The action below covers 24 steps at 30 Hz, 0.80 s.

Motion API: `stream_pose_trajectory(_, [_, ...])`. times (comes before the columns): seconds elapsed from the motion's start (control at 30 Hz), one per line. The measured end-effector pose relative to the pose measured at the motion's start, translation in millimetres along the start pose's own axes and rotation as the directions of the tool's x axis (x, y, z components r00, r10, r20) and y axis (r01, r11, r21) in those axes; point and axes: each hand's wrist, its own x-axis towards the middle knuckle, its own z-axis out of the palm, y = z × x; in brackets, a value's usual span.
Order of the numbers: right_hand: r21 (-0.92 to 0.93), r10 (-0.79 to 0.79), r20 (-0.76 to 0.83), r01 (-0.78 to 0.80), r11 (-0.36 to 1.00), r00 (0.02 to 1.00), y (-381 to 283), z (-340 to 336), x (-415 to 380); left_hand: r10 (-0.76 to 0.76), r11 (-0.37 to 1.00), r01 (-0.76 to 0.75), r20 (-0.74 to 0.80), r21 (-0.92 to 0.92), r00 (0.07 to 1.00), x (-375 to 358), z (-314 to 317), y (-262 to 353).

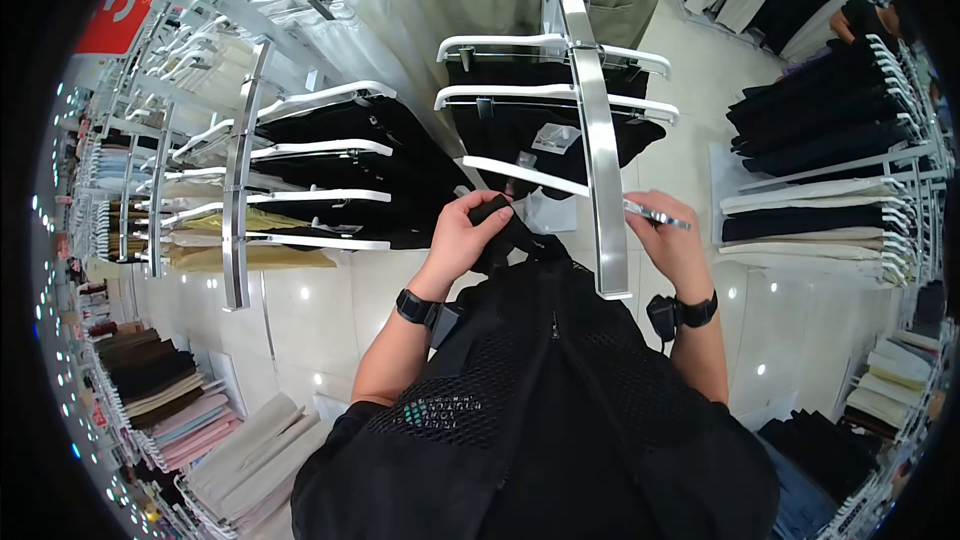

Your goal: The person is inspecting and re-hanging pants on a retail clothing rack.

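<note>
Probably light, limp and easily creased, the matte black garment point(517, 236) sits just left of the flat, shiny chrome display arm point(606, 180), best held by a folded edge. Your left hand point(462, 240) pinches its cloth, while your right hand point(668, 245) grasps the hard metal clip point(657, 215) ending the slim, stiff white hanger point(525, 174), right of that arm.

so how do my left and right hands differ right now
Your left hand pinches black fabric, while your right hand grips a silvery clip-like piece. The left hand is left of the nearest metal rail; the right hand is on its other side. Both are bare, with a black band at the wrist.
</note>
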Motion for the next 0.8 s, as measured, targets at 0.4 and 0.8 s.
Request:
stream_pose_trajectory(0.4, [0.021, 0.236, 0.192, -0.244, 0.969, 0.953, 35, -15, -40, -0.043, 0.999, 0.041, 0.123, 0.022, 0.991, -2, 32, 15])
stream_pose_trajectory(0.8, [0.300, 0.305, 0.465, -0.472, 0.829, 0.831, 59, -10, -55, -0.159, 0.987, 0.158, 0.026, 0.041, 0.987, -19, 59, 19])
